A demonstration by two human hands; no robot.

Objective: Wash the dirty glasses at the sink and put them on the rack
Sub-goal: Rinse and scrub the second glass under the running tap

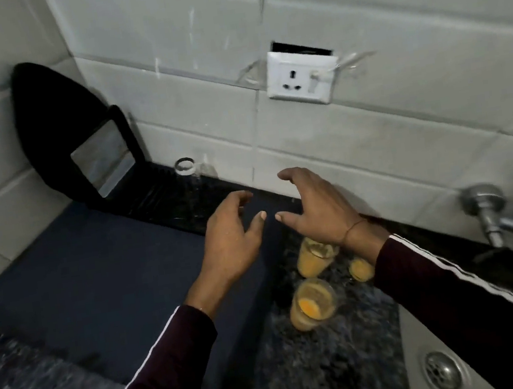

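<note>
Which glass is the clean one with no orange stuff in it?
The clear glass at the back by the wall, on the black rack. The three glasses near the sink all have orange residue.

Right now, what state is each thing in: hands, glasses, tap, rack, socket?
Left hand: open, holds nothing, above the counter.
Right hand: open, holds nothing.
Dirty glasses: three, upright on the counter, orange residue inside, unwashed.
Clear glass: upright on the rack, looks clean.
Rack: black, against the wall, holds that one glass.
Tap: no water seen running.
Sink: drain uncovered.
Socket: nothing plugged in.
</note>
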